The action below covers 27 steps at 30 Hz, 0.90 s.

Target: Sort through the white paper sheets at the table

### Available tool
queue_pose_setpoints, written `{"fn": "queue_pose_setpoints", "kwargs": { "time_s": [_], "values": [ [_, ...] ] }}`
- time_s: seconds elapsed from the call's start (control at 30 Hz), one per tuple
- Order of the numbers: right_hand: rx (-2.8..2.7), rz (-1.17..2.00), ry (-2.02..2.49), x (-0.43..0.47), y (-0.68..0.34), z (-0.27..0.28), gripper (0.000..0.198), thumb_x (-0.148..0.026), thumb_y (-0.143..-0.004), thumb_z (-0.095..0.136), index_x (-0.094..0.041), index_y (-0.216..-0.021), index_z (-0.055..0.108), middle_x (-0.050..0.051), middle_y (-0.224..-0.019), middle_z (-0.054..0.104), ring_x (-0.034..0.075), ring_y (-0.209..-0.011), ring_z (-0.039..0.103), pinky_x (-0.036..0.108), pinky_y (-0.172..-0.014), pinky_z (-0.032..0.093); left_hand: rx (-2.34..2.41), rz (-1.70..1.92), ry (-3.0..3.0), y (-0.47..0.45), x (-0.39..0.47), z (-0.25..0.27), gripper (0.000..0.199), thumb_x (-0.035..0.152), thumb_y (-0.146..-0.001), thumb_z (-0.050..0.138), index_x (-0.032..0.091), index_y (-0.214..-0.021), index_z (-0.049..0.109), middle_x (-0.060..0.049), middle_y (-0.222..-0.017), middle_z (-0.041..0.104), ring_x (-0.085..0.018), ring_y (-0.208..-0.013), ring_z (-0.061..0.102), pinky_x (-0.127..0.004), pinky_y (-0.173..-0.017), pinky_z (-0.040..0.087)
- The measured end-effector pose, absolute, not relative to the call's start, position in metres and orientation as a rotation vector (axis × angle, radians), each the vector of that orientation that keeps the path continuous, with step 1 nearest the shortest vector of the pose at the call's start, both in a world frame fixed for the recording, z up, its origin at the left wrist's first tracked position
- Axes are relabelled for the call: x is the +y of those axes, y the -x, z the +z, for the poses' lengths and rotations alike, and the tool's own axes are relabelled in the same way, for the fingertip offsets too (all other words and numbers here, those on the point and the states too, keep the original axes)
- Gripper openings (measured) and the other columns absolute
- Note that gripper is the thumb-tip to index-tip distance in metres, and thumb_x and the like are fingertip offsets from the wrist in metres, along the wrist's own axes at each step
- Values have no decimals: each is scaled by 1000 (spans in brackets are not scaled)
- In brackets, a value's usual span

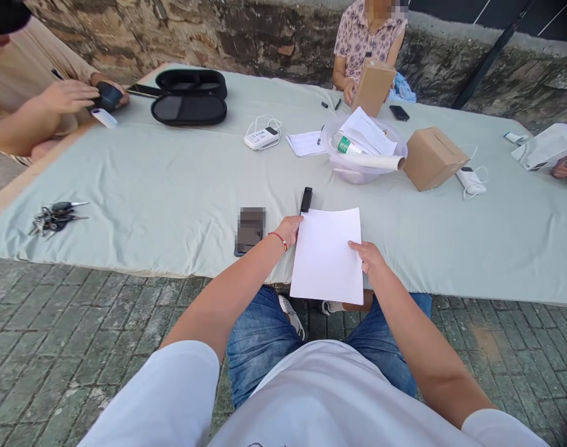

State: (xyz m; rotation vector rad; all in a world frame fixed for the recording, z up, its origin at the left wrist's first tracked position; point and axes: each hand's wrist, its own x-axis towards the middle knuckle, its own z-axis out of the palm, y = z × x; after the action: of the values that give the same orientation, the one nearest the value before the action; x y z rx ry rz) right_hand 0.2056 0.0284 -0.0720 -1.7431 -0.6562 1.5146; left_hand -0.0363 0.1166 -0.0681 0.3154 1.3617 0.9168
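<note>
both hands on the white sheet of paper (326, 256) at the near edge of the desk (171, 186) — left hand (289, 228) pinches its top left corner, right hand (369, 256) clasps the right edge. a black marker (306, 200) lies just beyond the paper, a phone (249, 231) just left of it.

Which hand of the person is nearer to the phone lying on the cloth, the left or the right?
Left. The left hand holds the white sheet at its left edge, just right of the phone. The right hand is on the sheet's right side, farther away.
</note>
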Motion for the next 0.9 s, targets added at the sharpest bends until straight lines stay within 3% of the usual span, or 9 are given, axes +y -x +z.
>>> {"fn": "queue_pose_setpoints", "kwargs": {
  "time_s": [0.1, 0.3, 0.4, 0.53, 0.63, 0.77, 0.9],
  "values": [
    [-628, 1505, 1752, 26, -204, -73, 41, -33, -73, 80, -15, -107, 66, 13, -91, 76, 30, -91, 72, 45, -77, 61, 1444, 868, -361, 34, 113, -69, 12, 5, -73, 66, 16, -75, 61, 0, -54, 56, -18, -55, 60, -28, -57, 49],
    [-699, 1483, 1783, 24, -205, -72, 35, -34, -75, 75, -16, -103, 65, 13, -103, 74, 26, -91, 71, 40, -78, 60, 1495, 839, -397, 40, 119, -70, 34, -5, -67, 63, 21, -55, 44, 3, -47, 38, -20, -61, 59, -31, -62, 44],
    [-908, 1131, 1920, 38, -212, -64, 35, -36, -77, 67, -22, -109, 63, 9, -111, 70, 23, -99, 68, 38, -85, 57, 1464, 826, -388, 46, 122, -72, 30, -4, -67, 63, 20, -58, 49, 1, -48, 44, -23, -67, 63, -33, -65, 46],
    [-1242, 657, 1913, 82, -206, -46, 43, -42, -84, 57, -22, -122, 55, 11, -128, 60, 23, -117, 59, 41, -102, 46, 1411, 790, -388, 50, 119, -73, 21, -2, -66, 66, 17, -63, 57, -5, -54, 56, -25, -65, 64, -35, -66, 48],
    [-1548, 575, 1802, 129, -176, -35, 49, -43, -92, 46, -18, -134, 48, 15, -141, 50, 26, -127, 50, 45, -109, 37, 1394, 766, -417, 50, 115, -73, 19, 0, -67, 67, 17, -62, 59, -7, -55, 60, -25, -63, 64, -35, -65, 49],
    [-1950, 537, 1711, 188, -117, -30, 58, -43, -96, 39, -11, -145, 37, 17, -154, 35, 30, -144, 26, 48, -118, 22, 1401, 766, -458, 51, 115, -75, 19, 1, -68, 68, 17, -62, 59, -5, -54, 60, -23, -60, 64, -33, -63, 49],
    [-2182, 578, 1736, 222, -70, -34, 61, -47, -99, 31, -11, -149, 34, 15, -160, 26, 28, -148, 20, 49, -121, 13, 1424, 764, -492, 53, 117, -75, 18, 4, -70, 67, 17, -61, 59, -3, -52, 58, -19, -52, 60, -30, -58, 48]
  ]
}}
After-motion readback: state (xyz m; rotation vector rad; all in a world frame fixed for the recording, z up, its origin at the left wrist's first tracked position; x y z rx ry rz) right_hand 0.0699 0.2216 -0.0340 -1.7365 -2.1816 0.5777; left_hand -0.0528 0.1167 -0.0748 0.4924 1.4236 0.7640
